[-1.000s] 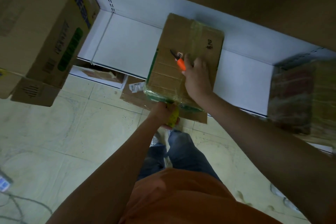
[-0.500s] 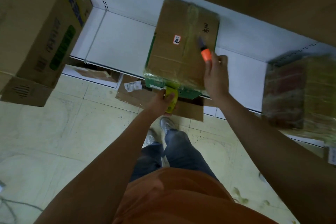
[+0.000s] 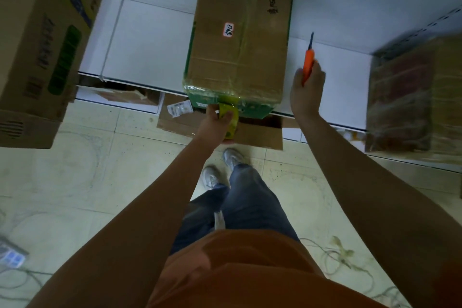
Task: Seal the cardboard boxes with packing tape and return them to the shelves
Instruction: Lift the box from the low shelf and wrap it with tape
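Tape roll [image 3: 228,117] in left hand [image 3: 216,124] fingers, box [image 3: 237,40] beside

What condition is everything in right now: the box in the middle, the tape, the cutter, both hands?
Taped cardboard box: closed, wrapped in tape, resting on the white shelf, its near end overhanging the edge.
Yellow tape roll: gripped at the box's near end.
Orange utility knife: blade out, pointing away, clear of the box.
Left hand: gripping the tape roll.
Right hand: gripping the knife.

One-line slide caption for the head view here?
Left hand grips the yellow tape roll at the taped cardboard box on a white shelf; right hand holds an orange cutter.
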`<state>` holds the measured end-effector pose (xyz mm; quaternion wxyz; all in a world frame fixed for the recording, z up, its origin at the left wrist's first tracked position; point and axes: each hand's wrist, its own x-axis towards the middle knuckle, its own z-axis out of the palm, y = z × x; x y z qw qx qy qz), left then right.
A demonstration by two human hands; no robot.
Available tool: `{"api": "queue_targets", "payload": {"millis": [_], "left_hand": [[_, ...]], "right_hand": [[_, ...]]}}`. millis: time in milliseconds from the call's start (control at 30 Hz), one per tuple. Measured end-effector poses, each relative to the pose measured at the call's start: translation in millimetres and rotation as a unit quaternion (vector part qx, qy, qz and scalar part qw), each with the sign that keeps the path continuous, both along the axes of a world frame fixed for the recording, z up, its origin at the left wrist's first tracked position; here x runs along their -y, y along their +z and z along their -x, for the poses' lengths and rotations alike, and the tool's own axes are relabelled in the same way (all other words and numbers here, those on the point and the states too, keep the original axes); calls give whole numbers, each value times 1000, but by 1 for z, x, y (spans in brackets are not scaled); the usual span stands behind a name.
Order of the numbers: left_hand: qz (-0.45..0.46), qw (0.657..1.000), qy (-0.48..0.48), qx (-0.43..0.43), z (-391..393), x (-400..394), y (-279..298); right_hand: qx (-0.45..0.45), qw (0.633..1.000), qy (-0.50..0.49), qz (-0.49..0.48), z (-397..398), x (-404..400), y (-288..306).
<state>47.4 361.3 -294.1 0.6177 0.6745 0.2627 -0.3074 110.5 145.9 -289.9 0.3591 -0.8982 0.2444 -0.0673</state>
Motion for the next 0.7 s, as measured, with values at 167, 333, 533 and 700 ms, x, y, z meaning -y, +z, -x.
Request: {"api": "queue_targets", "payload": {"millis": [167, 333, 533, 700], "left_hand": [[2, 1000, 5, 15, 3, 1, -1], [-27, 999, 0, 31, -1, 1, -7], [-26, 998, 49, -11, 15, -4, -15], [50, 997, 41, 45, 36, -1, -5]], "right_hand": [[62, 986, 126, 85, 1, -41, 28], [29, 926, 182, 331, 9, -69, 10], [46, 906, 184, 378, 6, -70, 9], [8, 913, 217, 346, 2, -65, 20]]}}
